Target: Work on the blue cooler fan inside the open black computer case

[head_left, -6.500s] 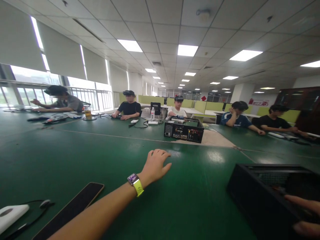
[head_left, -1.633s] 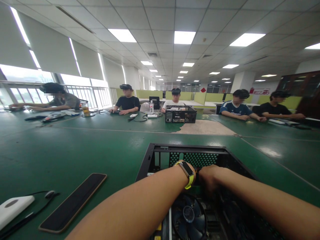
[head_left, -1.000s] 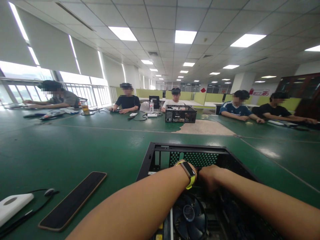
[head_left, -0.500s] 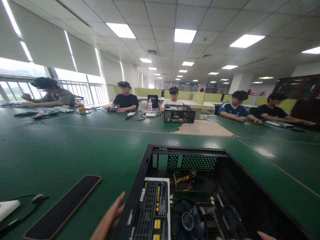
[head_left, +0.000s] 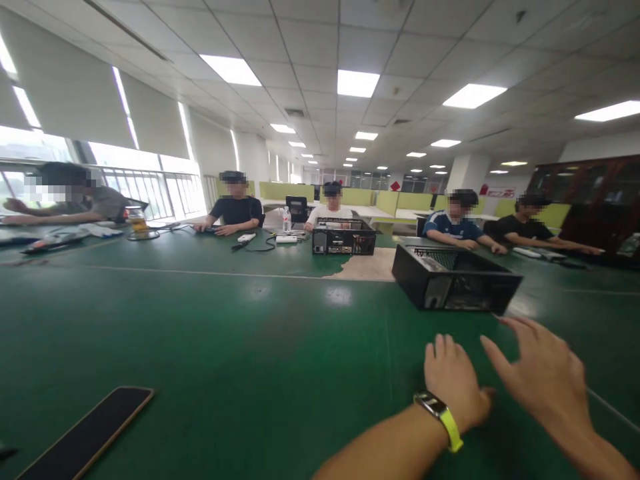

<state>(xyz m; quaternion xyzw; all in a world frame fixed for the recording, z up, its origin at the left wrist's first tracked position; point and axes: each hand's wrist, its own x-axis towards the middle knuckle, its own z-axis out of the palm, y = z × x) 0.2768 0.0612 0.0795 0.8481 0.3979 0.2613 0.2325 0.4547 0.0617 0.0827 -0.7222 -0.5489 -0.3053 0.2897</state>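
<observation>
Both hands hover low over the green worktop (head_left: 225,333), spread and holding nothing. The left hand (head_left: 455,383), with a watch on a yellow strap (head_left: 443,417) at the wrist, lies flat with its fingers together, pointing toward 12 o'clock. The right hand (head_left: 545,373) sits just beside it at 3 o'clock, fingers fanned wide and reaching toward 11 o'clock. The black computer case (head_left: 453,277) lies on the worktop at 12 o'clock from the hands, apart from both; the fingertips of the right hand come nearest to its near right corner without touching it. Its open side faces up, and the inside is too dark to make out. A dark phone (head_left: 85,437) lies flat at 9 o'clock from the hands, well apart from them. A second black case (head_left: 344,239) stands farther off at 11 o'clock, with a person in a white shirt (head_left: 330,212) seated just behind it. Other people sit along the far edge of the worktop.
</observation>
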